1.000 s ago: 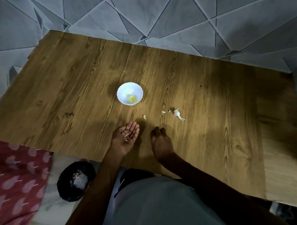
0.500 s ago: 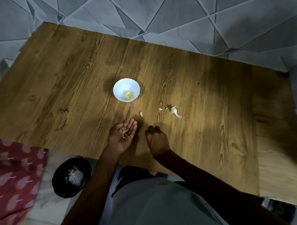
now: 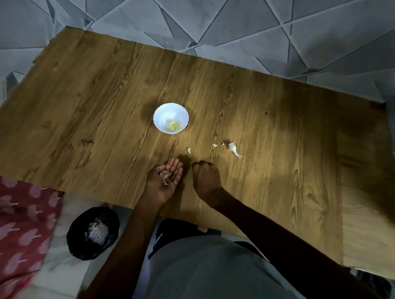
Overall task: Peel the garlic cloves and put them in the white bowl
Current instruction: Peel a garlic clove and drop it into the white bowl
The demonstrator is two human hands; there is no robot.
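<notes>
White bowl (image 3: 159, 112) on the worktop (image 3: 83, 113) has a few peeled cloves (image 3: 173, 126) in it. One loose clove (image 3: 189, 150) lies between the bowl and my hands. My left hand (image 3: 165, 180) is flat, palm up, carrying skins (image 3: 165, 175). My right hand (image 3: 206, 180) is curled; can't tell if it's holding anything.

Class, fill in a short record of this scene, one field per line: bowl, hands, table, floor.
Bowl: white bowl, peeled cloves inside
Hands: left hand palm up, carrying peel scraps; right hand fingers curled, contents hidden
On table: small clove, garlic piece, small scraps
Floor: black bin, red patterned cloth
</notes>
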